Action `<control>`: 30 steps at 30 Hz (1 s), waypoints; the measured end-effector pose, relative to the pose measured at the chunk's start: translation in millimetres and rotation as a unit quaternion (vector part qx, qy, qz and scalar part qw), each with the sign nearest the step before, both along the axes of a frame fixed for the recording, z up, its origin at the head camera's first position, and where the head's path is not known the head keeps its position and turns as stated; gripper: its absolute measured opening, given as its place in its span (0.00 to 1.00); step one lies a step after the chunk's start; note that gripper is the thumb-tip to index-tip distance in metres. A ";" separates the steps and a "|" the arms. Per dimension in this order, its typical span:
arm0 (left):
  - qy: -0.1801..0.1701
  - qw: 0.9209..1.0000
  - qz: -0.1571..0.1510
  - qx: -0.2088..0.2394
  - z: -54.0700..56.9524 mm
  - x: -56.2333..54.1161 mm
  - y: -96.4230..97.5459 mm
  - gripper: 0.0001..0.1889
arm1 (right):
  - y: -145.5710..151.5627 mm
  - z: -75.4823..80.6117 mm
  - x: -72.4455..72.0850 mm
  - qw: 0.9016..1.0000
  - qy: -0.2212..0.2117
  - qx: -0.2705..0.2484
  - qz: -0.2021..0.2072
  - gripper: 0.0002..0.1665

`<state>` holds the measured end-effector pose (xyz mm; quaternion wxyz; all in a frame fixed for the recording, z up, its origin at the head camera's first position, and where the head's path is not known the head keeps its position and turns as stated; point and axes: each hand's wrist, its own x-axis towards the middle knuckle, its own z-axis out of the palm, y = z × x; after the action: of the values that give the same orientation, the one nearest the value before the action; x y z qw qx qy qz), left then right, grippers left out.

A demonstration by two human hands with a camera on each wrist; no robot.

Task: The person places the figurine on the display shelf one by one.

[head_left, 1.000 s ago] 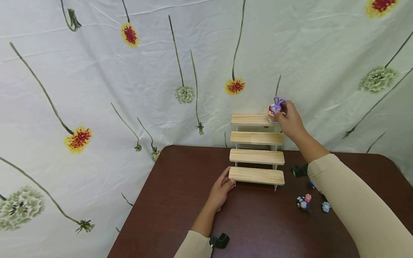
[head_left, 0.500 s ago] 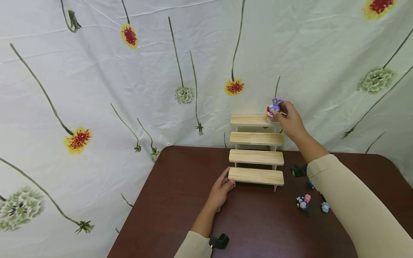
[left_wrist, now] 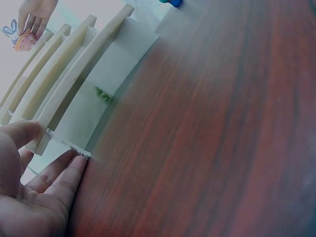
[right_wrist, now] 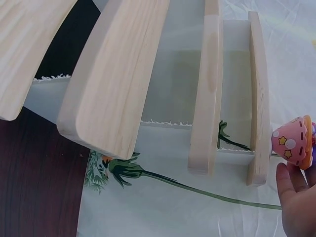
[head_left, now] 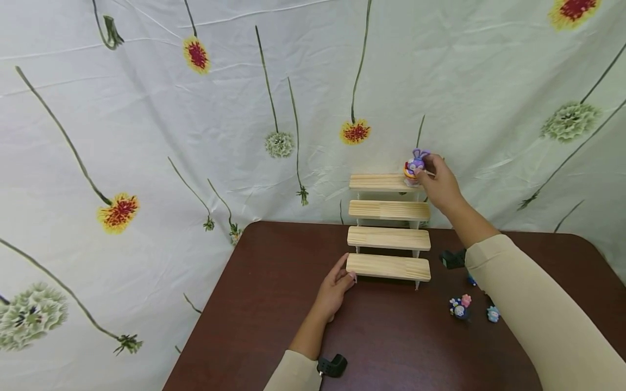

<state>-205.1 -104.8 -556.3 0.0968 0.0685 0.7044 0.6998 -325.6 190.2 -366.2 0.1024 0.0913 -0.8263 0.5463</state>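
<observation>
My right hand point(head_left: 441, 182) grips a purple rabbit figurine point(head_left: 415, 163) with long ears at the right end of the top step. Its pink, star-dotted cup base point(right_wrist: 291, 142) appears to touch that step in the right wrist view; part of the figurine lies beyond that frame's edge. The stepped wooden display stand point(head_left: 388, 266) has several pale planks on clear side supports. My left hand point(head_left: 330, 293) pinches the left end of its lowest plank, and in the left wrist view fingertips point(left_wrist: 76, 163) lie against the support's foot.
Right of the stand, small figurines lie on the dark table point(head_left: 274, 304): a dark blue one with pink point(head_left: 459, 308), a light blue one point(head_left: 493, 314), and a blue one point(head_left: 471, 279) partly behind the sleeve. A flowered cloth point(head_left: 235, 108) hangs close behind the stand.
The rabbit figurine has shifted slightly left and down onto the top step with my right hand. In the last half second almost nothing moves; my left hand keeps its place.
</observation>
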 end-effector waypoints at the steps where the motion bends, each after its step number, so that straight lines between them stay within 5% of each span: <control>1: 0.001 1.000 -0.001 0.000 0.0 0.0 0.0 0.32 | 0.0 0.4 0.3 1.000 -0.002 0.001 -0.001 0.32; 11: 0.001 1.000 -0.001 -0.002 0.5 0.3 0.4 0.33 | 4.7 -0.5 9.5 1.000 -0.017 -0.009 -0.018 0.37; 30: -0.002 1.000 0.004 -0.007 1.9 0.3 0.9 0.33 | 18.4 -9.0 26.3 0.996 0.017 -0.029 -0.088 0.32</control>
<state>-204.7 -103.9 -554.4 0.0953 0.0636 0.7092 0.6957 -299.3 208.5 -375.2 0.1666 0.0249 -0.8128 0.5576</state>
